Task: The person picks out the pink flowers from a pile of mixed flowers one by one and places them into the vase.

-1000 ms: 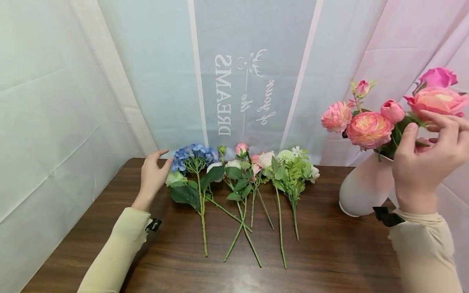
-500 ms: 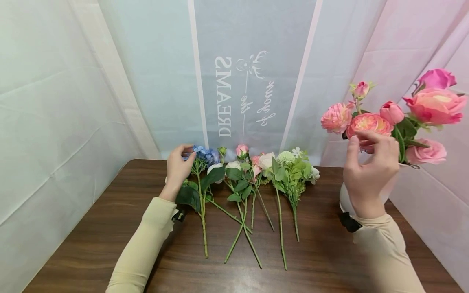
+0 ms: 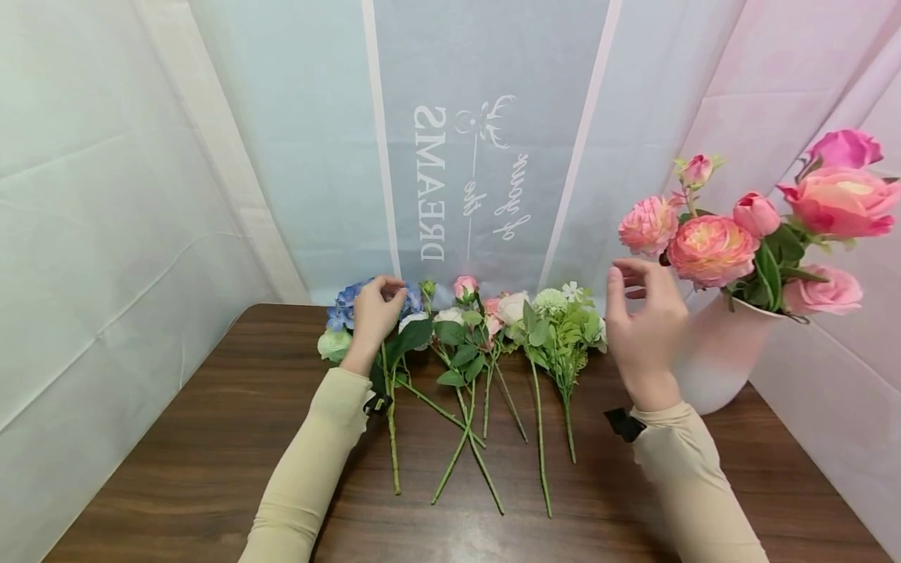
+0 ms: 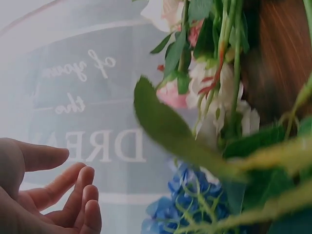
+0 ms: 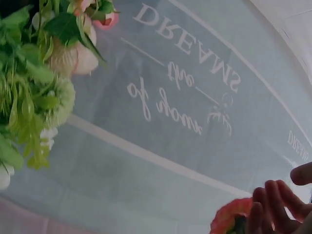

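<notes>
My left hand (image 3: 376, 320) hovers over the blue hydrangea (image 3: 342, 306), its fingers loosely bent. The left wrist view shows that hand (image 4: 58, 195) holding nothing, apart from the hydrangea's blue petals (image 4: 185, 200). Between the flower row and the vase (image 3: 725, 356), my right hand (image 3: 647, 336) is raised with relaxed fingers. It holds nothing either. The white-and-pink vase carries several pink blooms, among them a coral peony (image 3: 712, 252) and a large rose (image 3: 841, 202). A coral bloom (image 5: 231, 214) shows behind the right fingers in the right wrist view.
Along the back of the brown table (image 3: 176, 438) lie several more stems: a pale green bloom (image 3: 334, 344), a pink rosebud (image 3: 465, 288), a white rose (image 3: 512, 309) and a green pompon flower (image 3: 550, 303). Bare stems point toward the front. A printed curtain (image 3: 486, 62) hangs behind.
My right hand has moved left, away from the blooms in the vase. My left hand has shifted right, from beside the hydrangea to over it. The flowers and vase stay in place.
</notes>
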The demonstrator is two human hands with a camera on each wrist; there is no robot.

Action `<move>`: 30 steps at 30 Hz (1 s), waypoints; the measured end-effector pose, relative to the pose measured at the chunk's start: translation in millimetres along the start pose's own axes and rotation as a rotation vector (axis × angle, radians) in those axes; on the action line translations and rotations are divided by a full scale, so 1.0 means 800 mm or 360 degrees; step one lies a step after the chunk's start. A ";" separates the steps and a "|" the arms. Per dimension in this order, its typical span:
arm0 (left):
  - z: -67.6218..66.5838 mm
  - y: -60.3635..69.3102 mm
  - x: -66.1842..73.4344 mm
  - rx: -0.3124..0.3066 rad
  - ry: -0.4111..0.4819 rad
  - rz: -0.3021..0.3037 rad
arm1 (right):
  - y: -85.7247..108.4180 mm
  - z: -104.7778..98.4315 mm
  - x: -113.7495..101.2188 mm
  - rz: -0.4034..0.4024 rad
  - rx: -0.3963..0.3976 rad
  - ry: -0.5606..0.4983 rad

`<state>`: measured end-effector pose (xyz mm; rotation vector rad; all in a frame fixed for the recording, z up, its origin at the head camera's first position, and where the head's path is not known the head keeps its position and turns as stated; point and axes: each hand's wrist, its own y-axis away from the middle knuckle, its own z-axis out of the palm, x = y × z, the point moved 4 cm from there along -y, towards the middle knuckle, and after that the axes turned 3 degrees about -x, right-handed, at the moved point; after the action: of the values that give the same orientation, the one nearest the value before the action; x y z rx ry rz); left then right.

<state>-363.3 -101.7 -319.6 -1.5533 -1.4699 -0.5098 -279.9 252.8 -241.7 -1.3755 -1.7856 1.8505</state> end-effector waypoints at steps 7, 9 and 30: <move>0.029 -0.004 0.005 -0.0070 0.0000 -0.0028 | 0.012 0.032 0.011 0.0181 -0.0335 0.0084; 0.036 -0.006 0.006 -0.0068 -0.0004 -0.0046 | 0.013 0.038 0.012 0.0218 -0.0382 0.0096; 0.100 -0.025 0.004 -0.0262 -0.0124 -0.0199 | 0.022 0.049 0.027 0.0323 -0.0514 0.0161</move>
<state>-403.7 -37.1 -350.5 -1.6310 -1.6260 -0.6640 -312.3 238.2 -273.5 -1.7903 -2.0233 1.5953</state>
